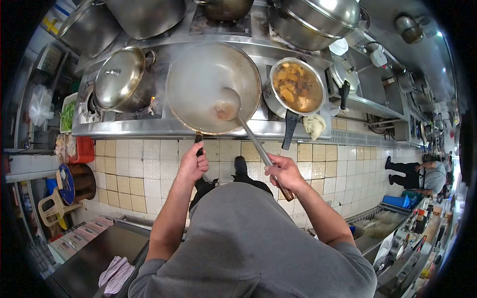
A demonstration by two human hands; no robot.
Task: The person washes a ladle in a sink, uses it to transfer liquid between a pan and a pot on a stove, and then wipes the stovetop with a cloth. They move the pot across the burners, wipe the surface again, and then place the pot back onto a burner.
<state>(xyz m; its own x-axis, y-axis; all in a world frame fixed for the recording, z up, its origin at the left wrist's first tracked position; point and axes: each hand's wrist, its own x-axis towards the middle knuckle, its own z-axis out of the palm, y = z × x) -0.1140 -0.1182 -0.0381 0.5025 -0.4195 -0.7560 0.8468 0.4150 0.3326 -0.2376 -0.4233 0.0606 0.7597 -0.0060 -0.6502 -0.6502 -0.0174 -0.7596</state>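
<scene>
A large wok [198,64] sits on the steel stove in front of me, holding pale cloudy liquid. My left hand [193,163] grips the wok's dark handle at its near rim. My right hand [284,174] holds the long handle of a metal ladle [227,105], whose bowl rests in the liquid near the wok's right side. To the right of the wok stands a smaller pot [297,87] of yellow-brown stew with chunks, its black handle pointing toward me.
A lidded steel pot [120,78] stands left of the wok, with bigger pots behind. A rag [314,125] hangs on the stove's front edge. Another person [422,175] crouches far right on the tiled floor. A red crate [84,149] and stool sit left.
</scene>
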